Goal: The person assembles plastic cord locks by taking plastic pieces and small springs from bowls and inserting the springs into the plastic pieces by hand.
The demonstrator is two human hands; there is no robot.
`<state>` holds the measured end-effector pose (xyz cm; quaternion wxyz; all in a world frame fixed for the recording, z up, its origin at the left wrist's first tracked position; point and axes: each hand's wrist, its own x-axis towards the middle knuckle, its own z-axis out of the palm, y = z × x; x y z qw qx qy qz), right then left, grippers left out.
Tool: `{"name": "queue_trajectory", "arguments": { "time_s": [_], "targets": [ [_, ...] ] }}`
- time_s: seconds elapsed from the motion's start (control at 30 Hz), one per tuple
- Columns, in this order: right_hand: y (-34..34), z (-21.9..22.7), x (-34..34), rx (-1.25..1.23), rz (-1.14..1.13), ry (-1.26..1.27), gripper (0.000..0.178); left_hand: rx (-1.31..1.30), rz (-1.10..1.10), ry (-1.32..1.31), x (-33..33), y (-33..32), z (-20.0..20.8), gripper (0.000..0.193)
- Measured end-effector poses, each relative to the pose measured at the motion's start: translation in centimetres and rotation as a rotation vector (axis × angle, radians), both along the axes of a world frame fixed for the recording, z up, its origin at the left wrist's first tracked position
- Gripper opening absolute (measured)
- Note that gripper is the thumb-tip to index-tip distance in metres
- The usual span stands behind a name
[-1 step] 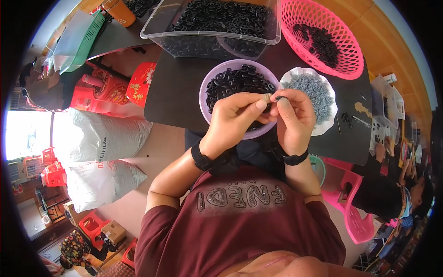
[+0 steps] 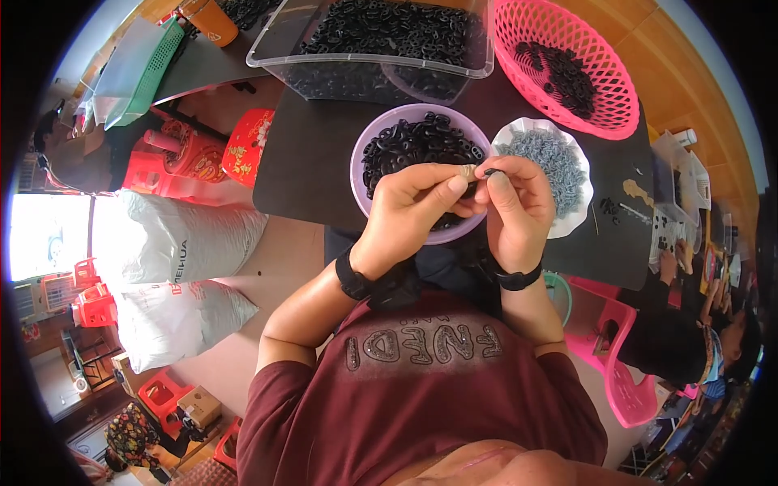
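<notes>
Two hands meet over the near middle of the tabletop [image 2: 304, 166]: the right hand [image 2: 520, 212] pinches one small black piece [image 2: 492, 172] between thumb and forefinger, while the left hand [image 2: 412, 206] has its thumb and forefinger drawn together just beside it, though whether anything sits between them cannot be told. The main risk seems a loosened pinch: the piece could drop into the one purple bowl [image 2: 357, 174] beneath and be lost among dark links [image 2: 417, 142] too heaped to count. That bowl is by the tabletop's near edge, so a knock from either wrist might tip it. One white scalloped dish [image 2: 580, 212] stands just right of it, close behind the right hand; a careless sideways sweep could scatter its gray bits [image 2: 551, 166], also beyond counting, and mix the two kinds. Farther right lies one small cluster of loose black pieces [image 2: 609, 211], too blurred to number, which a passing sleeve could brush off. On the far side stand one clear bin [image 2: 373, 59] and, to its right, one pink basket [image 2: 613, 89], both holding more black parts. Well apart at left, two white sacks [image 2: 190, 235] lean together.
</notes>
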<state>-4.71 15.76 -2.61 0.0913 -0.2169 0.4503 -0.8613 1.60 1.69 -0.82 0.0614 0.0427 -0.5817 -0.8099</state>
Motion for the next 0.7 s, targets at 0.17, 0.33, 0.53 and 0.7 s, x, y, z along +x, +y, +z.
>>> {"name": "queue_trajectory", "arguments": {
  "time_s": [0.17, 0.33, 0.53, 0.7],
  "targets": [
    [-0.3, 0.1, 0.0, -0.01, 0.031, -0.002, 0.017, 0.167, -0.061, -0.014, -0.2, -0.6, -1.2, 0.02],
    [-0.3, -0.2, -0.2, -0.022, 0.099, -0.071, 0.018, 0.109, -0.139, -0.053, -0.4, -1.5, -0.4, 0.022],
    [0.0, -0.1, -0.1, 0.002, 0.056, -0.086, 0.017, 0.237, 0.011, -0.103, -0.5, -2.0, -1.3, 0.019],
    [0.5, -0.1, 0.1, 0.091, 0.181, -0.041, 0.016, 0.374, 0.029, -0.074, -0.4, -1.8, -1.8, 0.018]
  ]
}}
